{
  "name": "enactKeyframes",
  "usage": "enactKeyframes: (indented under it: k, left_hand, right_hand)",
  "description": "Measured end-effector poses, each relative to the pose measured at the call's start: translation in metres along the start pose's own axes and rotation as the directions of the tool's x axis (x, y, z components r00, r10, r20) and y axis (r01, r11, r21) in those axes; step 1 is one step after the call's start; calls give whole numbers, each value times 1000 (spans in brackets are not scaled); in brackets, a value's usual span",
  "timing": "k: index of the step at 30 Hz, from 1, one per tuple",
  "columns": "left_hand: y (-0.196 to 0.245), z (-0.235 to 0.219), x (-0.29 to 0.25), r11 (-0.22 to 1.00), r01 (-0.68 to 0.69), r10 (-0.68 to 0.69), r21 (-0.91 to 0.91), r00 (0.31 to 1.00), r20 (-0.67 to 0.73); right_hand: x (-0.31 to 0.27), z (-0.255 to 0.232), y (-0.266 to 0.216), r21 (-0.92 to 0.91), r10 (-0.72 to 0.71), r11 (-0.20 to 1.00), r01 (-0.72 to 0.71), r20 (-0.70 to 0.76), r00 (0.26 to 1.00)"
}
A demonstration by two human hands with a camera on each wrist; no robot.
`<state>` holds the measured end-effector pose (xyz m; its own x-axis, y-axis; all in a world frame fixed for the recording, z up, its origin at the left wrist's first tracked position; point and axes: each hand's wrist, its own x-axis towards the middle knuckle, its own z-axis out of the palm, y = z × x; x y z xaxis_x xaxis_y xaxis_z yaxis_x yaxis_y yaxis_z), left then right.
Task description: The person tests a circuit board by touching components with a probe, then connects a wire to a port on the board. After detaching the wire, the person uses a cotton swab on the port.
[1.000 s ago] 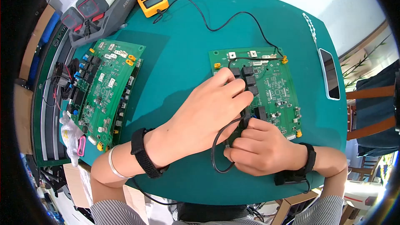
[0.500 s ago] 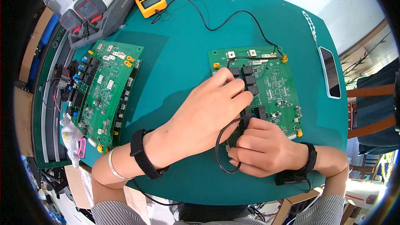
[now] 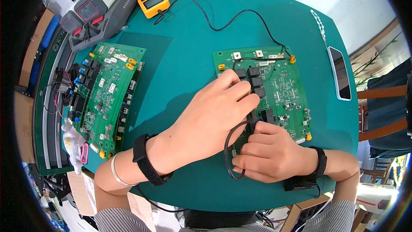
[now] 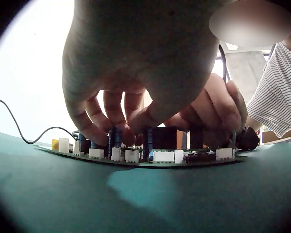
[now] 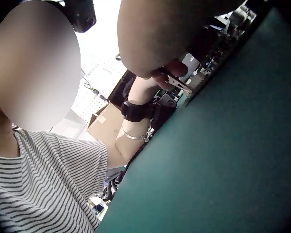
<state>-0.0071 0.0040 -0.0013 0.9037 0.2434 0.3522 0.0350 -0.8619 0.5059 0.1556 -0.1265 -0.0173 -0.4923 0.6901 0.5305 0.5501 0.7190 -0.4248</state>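
In the head view, a green circuit board (image 3: 285, 88) lies on the table's right half, partly covered by both hands. My left hand (image 3: 210, 114) arches over its left side, fingers bent downward. From the left wrist, its fingertips reach among the blue capacitors (image 4: 148, 143) and black parts; I cannot tell what they grip. Beside it, my right hand (image 3: 274, 152) is curled at the board's near edge. A slim metal clip (image 5: 179, 86) sticks out of its fingers towards a pale connector. A black cable (image 3: 226, 146) loops between the hands.
More circuit boards (image 3: 103, 90) are stacked on the left. A yellow meter (image 3: 153, 3) at the back has a cable running to the board. A phone (image 3: 340, 74) lies at the right edge, a grey tool case (image 3: 107, 17) back left, a plastic bag (image 3: 74, 146) front left.
The cable loop has shifted slightly right and narrowed, and the right hand's fingers have moved a little. The left hand stays in place over the board.
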Motion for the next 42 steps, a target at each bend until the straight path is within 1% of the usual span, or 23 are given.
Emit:
enactKeyframes:
  k: [1, 11, 13, 23, 26, 42]
  left_hand:
    - [0, 0, 0, 1000, 3, -3, 2, 1000, 3]
    - [1, 0, 0, 1000, 19, -19, -5, 1000, 8]
    - [0, 0, 0, 1000, 17, -17, -5, 1000, 5]
    - [0, 0, 0, 1000, 5, -5, -4, 1000, 1]
    - [-1, 0, 0, 1000, 5, -5, 5, 1000, -2]
    - [0, -1, 0, 1000, 15, -15, -2, 1000, 8]
  right_hand:
    - [0, 1, 0, -28, -8, 1000, 8, 0, 1000]
    - [0, 0, 0, -52, -14, 999, 15, 25, 1000]
    - [1, 1, 1, -73, -34, 997, 36, 30, 999]
    - [1, 0, -1, -80, -25, 996, 28, 34, 999]
    - [0, 1, -3, -80, -3, 997, 5, 33, 999]
    - [-1, 2, -2, -82, -18, 996, 19, 15, 1000]
